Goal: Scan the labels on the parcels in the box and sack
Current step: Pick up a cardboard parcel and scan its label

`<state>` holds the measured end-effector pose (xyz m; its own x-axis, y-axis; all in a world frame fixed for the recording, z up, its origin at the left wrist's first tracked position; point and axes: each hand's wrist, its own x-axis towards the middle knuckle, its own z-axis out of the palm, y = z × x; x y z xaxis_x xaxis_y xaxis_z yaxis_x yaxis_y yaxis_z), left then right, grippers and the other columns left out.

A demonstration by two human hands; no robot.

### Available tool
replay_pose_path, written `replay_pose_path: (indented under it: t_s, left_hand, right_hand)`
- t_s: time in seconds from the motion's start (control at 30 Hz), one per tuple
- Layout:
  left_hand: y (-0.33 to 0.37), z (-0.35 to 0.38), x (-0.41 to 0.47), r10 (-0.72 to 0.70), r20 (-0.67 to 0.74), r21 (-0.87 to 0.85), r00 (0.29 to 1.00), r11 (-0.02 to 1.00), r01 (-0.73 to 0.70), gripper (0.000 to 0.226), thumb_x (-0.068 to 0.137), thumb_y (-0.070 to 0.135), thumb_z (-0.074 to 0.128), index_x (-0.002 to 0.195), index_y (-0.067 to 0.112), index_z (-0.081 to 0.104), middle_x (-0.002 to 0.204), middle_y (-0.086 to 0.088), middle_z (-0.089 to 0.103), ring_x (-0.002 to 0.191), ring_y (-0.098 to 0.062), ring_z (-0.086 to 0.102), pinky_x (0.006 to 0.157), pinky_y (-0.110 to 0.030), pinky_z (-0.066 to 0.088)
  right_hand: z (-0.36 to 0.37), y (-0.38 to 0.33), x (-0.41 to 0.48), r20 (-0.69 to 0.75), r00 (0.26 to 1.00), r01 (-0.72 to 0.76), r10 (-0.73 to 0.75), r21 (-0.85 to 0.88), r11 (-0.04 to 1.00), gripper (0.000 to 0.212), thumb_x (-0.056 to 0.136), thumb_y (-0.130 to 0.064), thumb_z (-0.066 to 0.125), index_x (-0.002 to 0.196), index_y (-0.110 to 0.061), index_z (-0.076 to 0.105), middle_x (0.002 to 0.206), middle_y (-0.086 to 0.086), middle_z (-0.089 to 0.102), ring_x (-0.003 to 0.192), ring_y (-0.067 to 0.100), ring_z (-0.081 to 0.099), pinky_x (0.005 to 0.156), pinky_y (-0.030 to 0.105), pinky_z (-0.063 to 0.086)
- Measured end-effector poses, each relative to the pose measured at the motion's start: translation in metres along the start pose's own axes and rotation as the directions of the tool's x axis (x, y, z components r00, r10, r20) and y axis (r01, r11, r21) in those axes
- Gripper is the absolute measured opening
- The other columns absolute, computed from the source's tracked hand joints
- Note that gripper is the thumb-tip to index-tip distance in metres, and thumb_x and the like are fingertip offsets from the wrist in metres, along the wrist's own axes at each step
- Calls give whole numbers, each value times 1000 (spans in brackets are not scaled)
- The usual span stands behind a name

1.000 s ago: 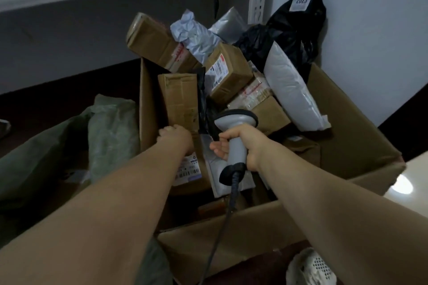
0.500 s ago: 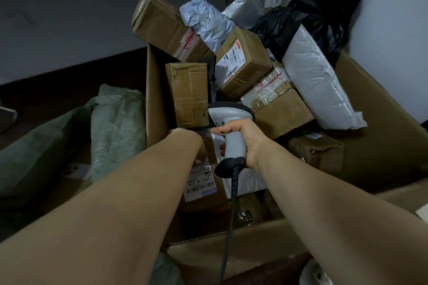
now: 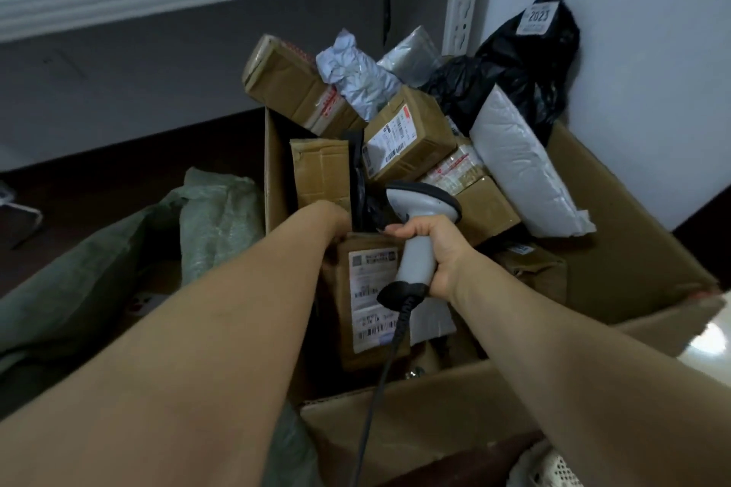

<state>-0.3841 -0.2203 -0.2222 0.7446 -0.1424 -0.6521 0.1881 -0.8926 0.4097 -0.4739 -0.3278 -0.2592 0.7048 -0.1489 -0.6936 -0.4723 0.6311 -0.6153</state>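
Since nothing in view marks a parcel as scanned, I can't give a count, so I'm judging from layout only.

Far left, the green sack [image 3: 91, 289] lies slumped beside the box. There's a pale scrap [image 3: 140, 302] at its mouth, too dim to read. I'd treat the sack as not done.

Next to it, the cardboard box [image 3: 633, 241] is heaped with parcels. Left hand [image 3: 328, 217] sits on the top edge of the upright brown parcel [image 3: 356, 352] at the box's near-left side. Its fingers are hidden, so I can't tell whether it grips or just steadies. That parcel's label [image 3: 372, 300] faces the camera, barcodes visible.

Scanner [image 3: 423, 202] is just right of it. The handle overlaps the label's edge in view, and the head is aimed away toward the pile, not at that label. Right hand [image 3: 443, 249] is clenched round the scanner handle, with the cable [image 3: 379, 368] hanging off the butt.

Further right are the small labelled carton [image 3: 411, 134], the white padded mailer [image 3: 518, 170] and the black bag [image 3: 510, 79] with a tag [image 3: 538, 17], against the wall.

My read: mid-task, box in progress, with most of the pile plus the sack left.
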Motion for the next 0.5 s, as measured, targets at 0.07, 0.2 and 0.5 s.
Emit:
replay_pose_path:
  t_s: [0.07, 0.2, 0.5]
  left_hand:
    - [4, -10, -22, 36, -32, -211, 999, 977, -42, 36, 97, 8, 49, 130, -4, 47, 127, -20, 56, 119, -34, 54, 102, -42, 44]
    - [14, -37, -86, 153, -4, -633, 988, 764, -121, 25, 91, 11, 60, 115, 1, 58, 88, -10, 59, 89, -23, 59, 80, -31, 50]
    - [-23, -81, -213, 512, 121, -353, 851, 823, -445, 74, 66, 17, 84, 131, 14, 50, 122, -1, 62, 116, -20, 54, 107, -37, 39]
  right_hand:
    - [0, -10, -27, 22, 998, 65, -65, 7, 998, 13, 81, -4, 49, 78, -8, 61, 75, 9, 59, 64, 25, 56, 59, 31, 48]
    - [6, -29, -88, 69, 979, 189, -191, 36, 981, 18, 80, 0, 46, 71, -11, 56, 76, 10, 57, 72, 28, 56, 77, 43, 50]
    - [29, -35, -211, 151, 901, 405, -407, 46, 913, 19, 80, 3, 44, 75, -11, 58, 79, 10, 61, 73, 30, 56, 74, 41, 49]
